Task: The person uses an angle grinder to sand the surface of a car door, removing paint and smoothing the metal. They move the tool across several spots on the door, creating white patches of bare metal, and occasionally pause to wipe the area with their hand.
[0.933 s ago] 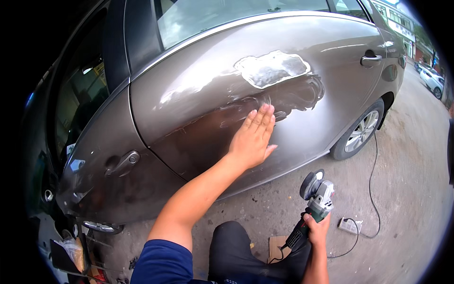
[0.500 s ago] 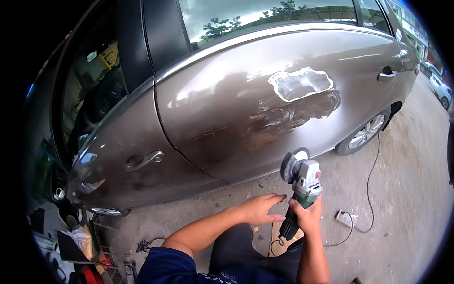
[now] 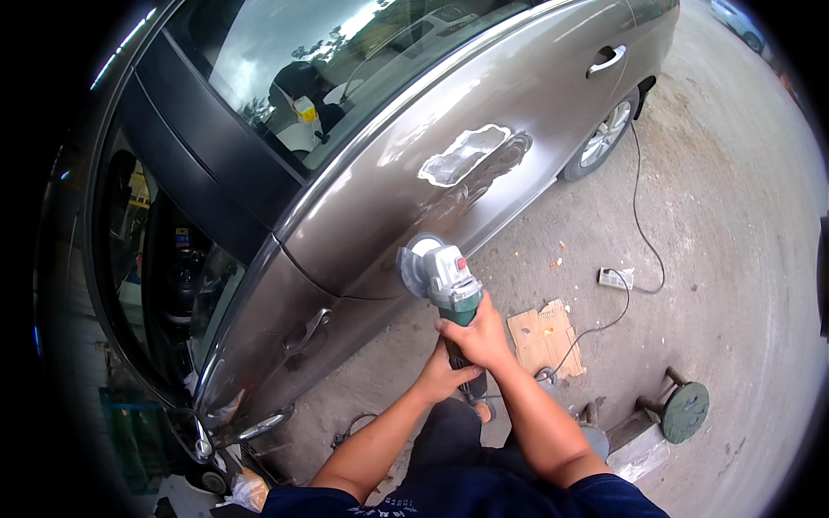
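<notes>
Both hands are on an angle grinder (image 3: 449,276) with a grey metal head and a dark green body. My right hand (image 3: 480,335) wraps the body just behind the head. Lower down, my left hand (image 3: 443,378) closes around the black rear part of the handle. The grinder's round disc (image 3: 418,263) points toward the brown-grey car door (image 3: 380,233); whether it touches the panel I cannot tell. Farther along that door is a sanded grey patch (image 3: 466,157) with a white edge, with dull smears below it.
A power strip (image 3: 616,278) lies on the ground, with a dark cable running past the rear wheel (image 3: 607,134). Flattened cardboard (image 3: 546,337) is right of my legs. A round green stool (image 3: 685,413) lies tipped over at the lower right.
My left hand, free before, now grips the grinder's handle together with my right. My view has turned, and the grinder is nearer the seam between the car's doors.
</notes>
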Demonstrator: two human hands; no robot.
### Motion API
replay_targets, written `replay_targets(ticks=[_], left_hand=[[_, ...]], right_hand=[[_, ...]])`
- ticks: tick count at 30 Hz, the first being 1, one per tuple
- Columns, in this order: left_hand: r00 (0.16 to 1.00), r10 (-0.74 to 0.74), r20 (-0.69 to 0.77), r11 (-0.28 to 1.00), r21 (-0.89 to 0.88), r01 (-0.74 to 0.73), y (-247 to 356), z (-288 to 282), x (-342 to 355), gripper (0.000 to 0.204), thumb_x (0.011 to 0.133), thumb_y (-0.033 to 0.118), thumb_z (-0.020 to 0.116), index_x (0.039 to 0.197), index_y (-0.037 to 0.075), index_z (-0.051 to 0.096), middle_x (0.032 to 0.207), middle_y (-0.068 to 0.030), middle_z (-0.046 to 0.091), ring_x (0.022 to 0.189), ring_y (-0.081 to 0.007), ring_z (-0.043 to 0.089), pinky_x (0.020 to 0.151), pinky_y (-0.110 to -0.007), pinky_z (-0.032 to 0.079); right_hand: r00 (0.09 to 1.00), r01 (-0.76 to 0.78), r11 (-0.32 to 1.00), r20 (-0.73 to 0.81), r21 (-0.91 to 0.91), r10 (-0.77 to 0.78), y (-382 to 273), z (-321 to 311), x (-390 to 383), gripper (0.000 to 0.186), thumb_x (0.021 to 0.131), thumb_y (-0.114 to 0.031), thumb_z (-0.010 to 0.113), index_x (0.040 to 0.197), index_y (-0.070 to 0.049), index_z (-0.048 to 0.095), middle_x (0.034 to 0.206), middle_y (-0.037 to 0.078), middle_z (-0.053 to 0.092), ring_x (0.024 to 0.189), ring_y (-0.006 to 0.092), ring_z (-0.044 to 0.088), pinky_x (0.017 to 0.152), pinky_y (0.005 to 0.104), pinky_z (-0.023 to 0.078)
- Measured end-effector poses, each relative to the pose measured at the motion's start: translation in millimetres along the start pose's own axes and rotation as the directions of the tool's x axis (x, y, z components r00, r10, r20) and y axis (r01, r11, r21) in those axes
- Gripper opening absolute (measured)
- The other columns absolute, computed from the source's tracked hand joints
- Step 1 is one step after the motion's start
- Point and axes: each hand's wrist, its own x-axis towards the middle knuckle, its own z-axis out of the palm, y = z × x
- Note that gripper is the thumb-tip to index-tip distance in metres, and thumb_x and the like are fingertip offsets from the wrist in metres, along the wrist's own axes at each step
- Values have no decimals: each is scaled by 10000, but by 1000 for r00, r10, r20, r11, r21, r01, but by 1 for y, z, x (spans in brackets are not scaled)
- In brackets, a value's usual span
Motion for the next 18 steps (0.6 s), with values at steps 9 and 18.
replay_targets(ticks=[9, 18], left_hand=[[994, -70, 83, 998, 12, 69, 13, -51, 19, 823, 827, 119, 755, 1465, 37, 242, 1361, -75, 454, 1265, -182, 456, 1061, -345, 386], [989, -48, 141, 999, 5, 48, 15, -70, 28, 781, 845, 120, 731, 1455, 23, 252, 1344, -79, 472, 1249, -179, 466, 1057, -343, 383]], right_hand=[[994, -63, 981, -77, 182, 78, -16, 29, 28, 696, 681, -265, 793, 1233, 34, 494, 1096, 172, 647, 1014, 270, 636, 901, 375, 486], [989, -6, 984, -143, 176, 32, -14, 41, 39, 679, 697, -274, 793, 1199, 48, 470, 1038, 223, 660, 979, 339, 663, 867, 391, 505]])
